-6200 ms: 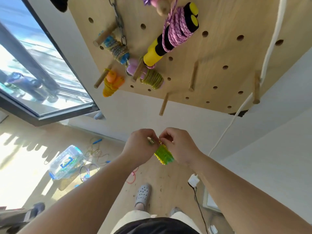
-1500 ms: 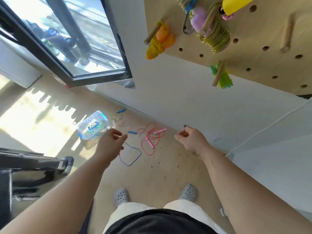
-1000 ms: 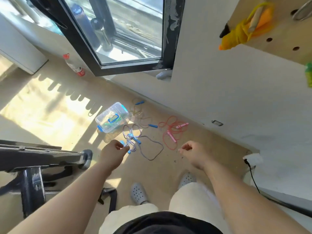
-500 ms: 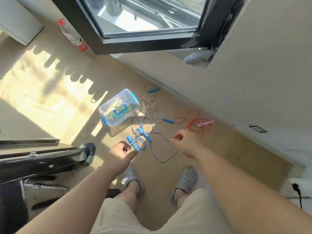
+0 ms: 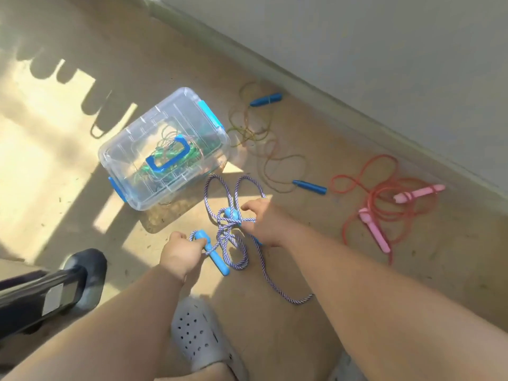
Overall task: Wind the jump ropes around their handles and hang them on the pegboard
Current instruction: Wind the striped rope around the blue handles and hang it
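handle (image 5: 229, 213) mostly under right hand (image 5: 265, 222), stand (image 5: 55, 292) cropped

Purple-and-white striped twisted rope (image 5: 229, 239) with sky-blue plastic handles (image 5: 217, 261); thin olive-yellow cord (image 5: 247, 130) with darker blue handles (image 5: 309, 187); red cord (image 5: 384, 214) with pink handles (image 5: 375, 232); clear plastic box (image 5: 123, 149) with blue latches (image 5: 209, 116); white perforated clog (image 5: 198, 336).

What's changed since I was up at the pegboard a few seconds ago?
Both hands left the pegboard after hanging the green wound rope and came down to the floor. The left hand now grips one light-blue plastic handle of the purple-and-white braided jump rope; the right hand holds its tangle. The clear plastic box and the red jump rope with pink handles stayed put.
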